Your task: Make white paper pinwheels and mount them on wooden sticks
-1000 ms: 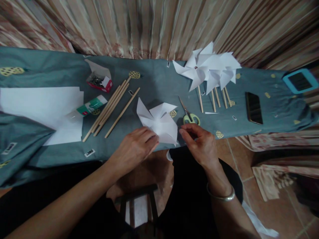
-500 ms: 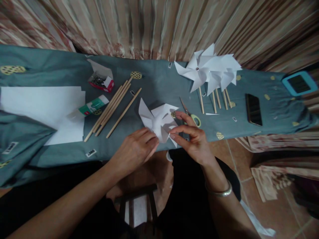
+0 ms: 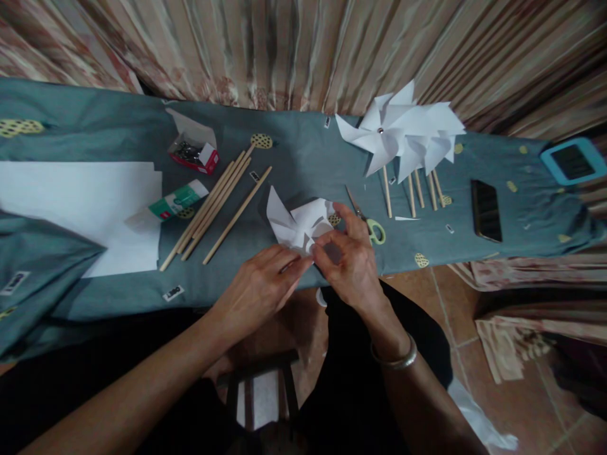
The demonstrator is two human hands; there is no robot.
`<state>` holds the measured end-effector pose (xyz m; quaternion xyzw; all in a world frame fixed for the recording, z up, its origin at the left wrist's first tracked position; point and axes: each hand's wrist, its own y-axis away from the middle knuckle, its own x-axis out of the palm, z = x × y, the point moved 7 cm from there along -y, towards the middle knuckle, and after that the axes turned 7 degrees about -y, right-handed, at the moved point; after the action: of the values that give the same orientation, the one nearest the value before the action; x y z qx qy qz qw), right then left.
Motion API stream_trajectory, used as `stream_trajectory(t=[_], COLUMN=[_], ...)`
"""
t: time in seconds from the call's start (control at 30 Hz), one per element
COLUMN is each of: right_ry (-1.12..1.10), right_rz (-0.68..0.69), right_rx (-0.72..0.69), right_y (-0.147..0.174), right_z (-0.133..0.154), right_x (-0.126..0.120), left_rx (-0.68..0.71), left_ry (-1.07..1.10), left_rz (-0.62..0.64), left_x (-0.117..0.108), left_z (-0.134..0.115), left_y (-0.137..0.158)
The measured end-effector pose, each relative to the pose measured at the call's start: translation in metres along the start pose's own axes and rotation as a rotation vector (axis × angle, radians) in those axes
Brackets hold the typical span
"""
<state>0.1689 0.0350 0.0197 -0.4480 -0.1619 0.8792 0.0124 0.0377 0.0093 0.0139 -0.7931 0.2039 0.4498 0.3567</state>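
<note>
At frame centre, I see left hand (image 3: 263, 278) and right hand (image 3: 353, 265) close together, both clamped on white paper pinwheel (image 3: 306, 218); upper left, red box (image 3: 207, 164) stands open, small metal pieces (image 3: 187, 152) inside.

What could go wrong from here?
1. The folded paper is bent up where both hands meet, so if the left grip or right grip slips, it may spring open.
2. Squeezing hard there could crease the paper.
3. The scissors lie close beside the right grip, so an outward sweep might knock them.
</note>
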Motion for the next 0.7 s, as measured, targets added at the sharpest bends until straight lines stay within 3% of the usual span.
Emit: stream_trajectory(t=[0.2,0.53,0.7], right_ry=[0.017,-0.015,-0.031], right_rz=[-0.005,-0.091,-0.033], right_rx=[-0.023,-0.052,-0.088], right_y=[0.001,0.011,0.016], right_z=[0.003,0.004,0.008], right_x=[0.003,-0.007,-0.004], left_rx=[-0.092,-0.097,-0.114], left_ry=[0.080,0.052,0.079], left_rz=[-0.037,-0.075,-0.058], left_x=[0.001,0.000,0.002], left_z=[0.005,0.005,0.006], left_y=[-0.002,-0.002,-0.002])
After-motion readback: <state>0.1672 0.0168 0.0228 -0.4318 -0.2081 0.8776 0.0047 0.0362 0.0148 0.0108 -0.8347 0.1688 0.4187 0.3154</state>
